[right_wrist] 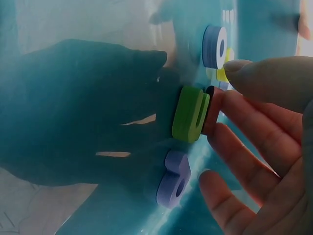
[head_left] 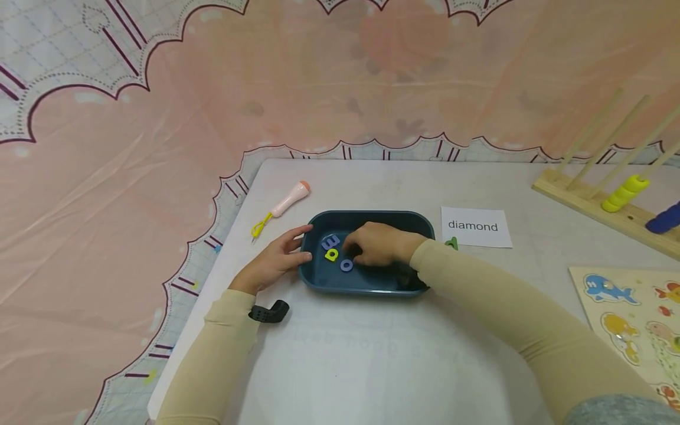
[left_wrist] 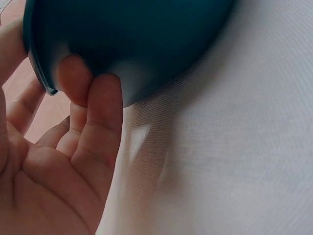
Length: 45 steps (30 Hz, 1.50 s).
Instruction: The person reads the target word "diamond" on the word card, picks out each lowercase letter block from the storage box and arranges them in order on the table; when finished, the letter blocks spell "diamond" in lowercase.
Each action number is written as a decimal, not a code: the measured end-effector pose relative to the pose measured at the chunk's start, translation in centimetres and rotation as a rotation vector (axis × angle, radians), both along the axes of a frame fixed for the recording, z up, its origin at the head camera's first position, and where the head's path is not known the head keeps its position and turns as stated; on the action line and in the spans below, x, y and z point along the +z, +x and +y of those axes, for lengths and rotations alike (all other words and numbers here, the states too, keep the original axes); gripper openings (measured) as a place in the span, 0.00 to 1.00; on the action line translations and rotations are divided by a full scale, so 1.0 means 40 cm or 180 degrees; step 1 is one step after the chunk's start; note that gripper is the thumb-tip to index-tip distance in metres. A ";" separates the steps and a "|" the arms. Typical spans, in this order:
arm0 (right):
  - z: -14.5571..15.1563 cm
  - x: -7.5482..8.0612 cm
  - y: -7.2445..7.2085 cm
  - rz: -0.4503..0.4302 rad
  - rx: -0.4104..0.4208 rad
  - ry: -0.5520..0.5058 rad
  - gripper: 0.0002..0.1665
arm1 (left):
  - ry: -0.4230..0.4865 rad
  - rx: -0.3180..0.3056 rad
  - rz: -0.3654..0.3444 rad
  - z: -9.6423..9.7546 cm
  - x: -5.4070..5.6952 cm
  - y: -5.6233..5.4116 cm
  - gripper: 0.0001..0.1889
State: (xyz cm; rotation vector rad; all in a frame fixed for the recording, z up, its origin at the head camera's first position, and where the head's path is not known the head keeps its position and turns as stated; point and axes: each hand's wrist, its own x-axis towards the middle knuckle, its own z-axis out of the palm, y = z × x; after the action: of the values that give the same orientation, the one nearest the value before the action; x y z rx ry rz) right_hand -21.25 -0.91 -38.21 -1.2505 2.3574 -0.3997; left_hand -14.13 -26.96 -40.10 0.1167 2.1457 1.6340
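Piece of red-brown, thick and turned edge-on (right_wrist: 213, 111), lies at the fingertips of your right hand (head_left: 379, 243), the nearer of your two, inside a glossy dark blue-green rectangular tray (head_left: 350, 291). Its visible long side runs across your fingers, which are loosely bent and touch it while your thumb stands apart. Flanking it, on the side away from your palm, sits one thick green letter piece (right_wrist: 188, 115); below your thumb, near the outer fingers, one purple piece with a hole (right_wrist: 173, 181). Between your hands lie three more: one violet "m" (head_left: 330, 242), one yellow "a" (head_left: 332, 254), one blue-violet ring (head_left: 346, 265). That makes six visible in the tray. Your left hand (head_left: 273, 260) grips the tray's end. Past your right wrist: one second green piece (head_left: 451, 242), one white card reading "diamond" (head_left: 476, 226), one wooden rod stand (head_left: 587, 202), one animal puzzle board (head_left: 645, 283). Beyond your left hand: one pink-handled, yellow-tipped tool (head_left: 289, 199).
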 end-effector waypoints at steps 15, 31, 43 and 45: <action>0.017 0.000 -0.001 0.0055 -0.0250 -0.0118 0.16 | -0.0008 0.0007 0.0012 0.001 -0.002 -0.001 0.37; 0.018 0.002 -0.006 0.0324 -0.0473 0.0052 0.14 | -0.0062 0.0010 0.0003 0.000 0.000 -0.004 0.37; 0.001 -0.005 -0.007 0.0081 -0.0326 -0.0047 0.16 | -0.0038 -0.0002 -0.0027 -0.002 0.001 -0.007 0.37; -0.003 -0.006 -0.007 0.0087 -0.0297 -0.0032 0.17 | -0.0011 -0.0008 -0.0034 -0.002 0.000 -0.008 0.37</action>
State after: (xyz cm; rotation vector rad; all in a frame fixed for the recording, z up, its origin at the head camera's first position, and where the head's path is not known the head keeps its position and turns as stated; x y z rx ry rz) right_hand -21.53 -1.02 -38.45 -1.1603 2.4463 -0.4270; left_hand -14.45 -27.02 -40.09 0.1093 2.1396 1.6257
